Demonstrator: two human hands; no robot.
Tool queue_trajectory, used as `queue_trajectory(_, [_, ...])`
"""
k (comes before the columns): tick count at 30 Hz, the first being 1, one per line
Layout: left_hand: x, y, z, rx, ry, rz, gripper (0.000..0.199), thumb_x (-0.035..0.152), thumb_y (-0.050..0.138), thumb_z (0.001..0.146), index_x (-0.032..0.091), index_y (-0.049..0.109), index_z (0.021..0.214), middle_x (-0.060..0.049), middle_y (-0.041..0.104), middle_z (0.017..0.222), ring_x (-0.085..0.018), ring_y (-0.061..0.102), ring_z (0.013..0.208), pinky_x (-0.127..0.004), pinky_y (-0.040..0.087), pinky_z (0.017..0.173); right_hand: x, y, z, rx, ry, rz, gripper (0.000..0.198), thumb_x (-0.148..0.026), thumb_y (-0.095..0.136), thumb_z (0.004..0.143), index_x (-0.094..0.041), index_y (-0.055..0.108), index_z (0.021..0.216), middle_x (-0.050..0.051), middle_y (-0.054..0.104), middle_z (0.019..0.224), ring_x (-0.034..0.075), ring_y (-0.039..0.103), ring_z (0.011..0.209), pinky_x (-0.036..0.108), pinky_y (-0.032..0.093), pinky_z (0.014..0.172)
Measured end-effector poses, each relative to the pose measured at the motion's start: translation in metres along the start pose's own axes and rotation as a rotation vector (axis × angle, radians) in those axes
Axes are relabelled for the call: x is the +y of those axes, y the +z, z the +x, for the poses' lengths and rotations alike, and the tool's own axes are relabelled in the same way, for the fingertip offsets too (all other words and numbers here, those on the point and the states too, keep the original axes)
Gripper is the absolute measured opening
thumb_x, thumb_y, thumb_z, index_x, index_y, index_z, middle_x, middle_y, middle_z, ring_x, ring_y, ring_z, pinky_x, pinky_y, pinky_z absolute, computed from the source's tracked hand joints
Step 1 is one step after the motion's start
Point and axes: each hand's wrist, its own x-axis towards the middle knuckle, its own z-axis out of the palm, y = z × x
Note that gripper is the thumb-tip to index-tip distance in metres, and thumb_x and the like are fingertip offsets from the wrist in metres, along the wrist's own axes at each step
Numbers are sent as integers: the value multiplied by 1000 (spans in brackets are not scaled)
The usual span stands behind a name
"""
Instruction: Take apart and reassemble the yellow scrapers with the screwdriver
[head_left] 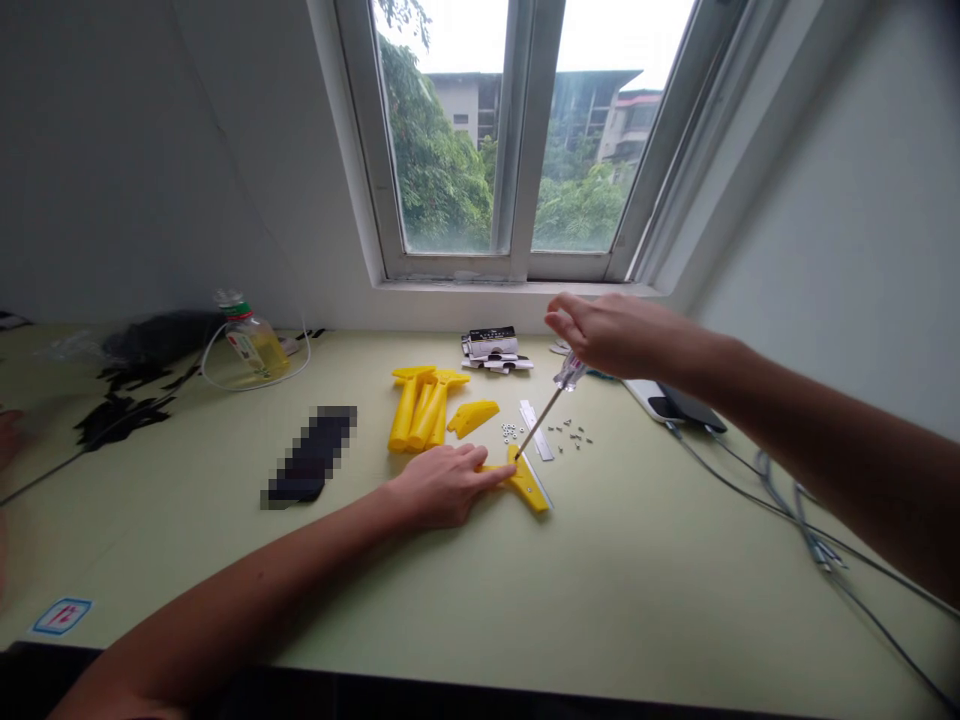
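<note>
My left hand (444,487) is closed round the handle of a yellow scraper (531,486) and presses it on the table, index finger along its head. A metal blade edge shows on the scraper's right side. In my right hand (611,330) is a screwdriver (545,415) with a clear handle, tilted, its tip at the upper screw spot of the scraper head. Behind lie a loose metal blade (537,431), several small nuts (511,432) and several screws (576,435). A yellow cover piece (473,418) and a stack of yellow scraper handles (424,408) are beyond my left hand.
Small black-and-white boxes (493,346) lie by the window wall. A dark pixelated object (311,458) is at left, with a bottle of yellow liquid (255,345) behind it. Grey cables (780,505) and a power bank (652,402) occupy the right. Another person's blurred hand (9,435) shows far left.
</note>
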Motion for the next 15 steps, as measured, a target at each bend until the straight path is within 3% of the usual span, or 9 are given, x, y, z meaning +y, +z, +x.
queue_trajectory(3, [0,0,0,0,1,-2,53,27,43,93,35,36,144,-5,56,96,-20,57,81,-29,41,59,6,-2,5,-65,18,-62,34,-39,45,90,-22,63,112,10,67,79,22,59,66,33,39,57])
queue_trajectory(6, [-1,1,0,5,8,-7,54,27,45,92,36,35,145,-5,56,98,-20,57,81,-29,40,59,5,-7,5,-100,-141,140,39,-31,50,86,-28,58,124,6,69,98,19,62,73,31,44,60])
queue_trajectory(8, [-2,1,1,6,12,-10,56,27,46,91,36,34,145,-5,56,98,-21,57,82,-29,40,59,-1,-9,4,-87,-194,251,37,-31,51,85,-26,59,121,7,68,109,19,63,78,31,47,64])
queue_trajectory(11, [-2,2,1,7,9,-15,56,27,46,91,37,34,145,-4,56,98,-21,57,82,-29,39,58,-9,-5,5,-61,-60,230,33,-42,46,90,-22,61,112,9,70,98,20,63,72,33,47,64])
queue_trajectory(15, [-2,3,0,17,6,-18,53,27,42,93,36,34,145,-5,57,96,-20,57,81,-28,38,57,-4,2,10,2,116,-135,48,-56,34,93,-19,65,97,12,65,68,25,60,63,36,41,57])
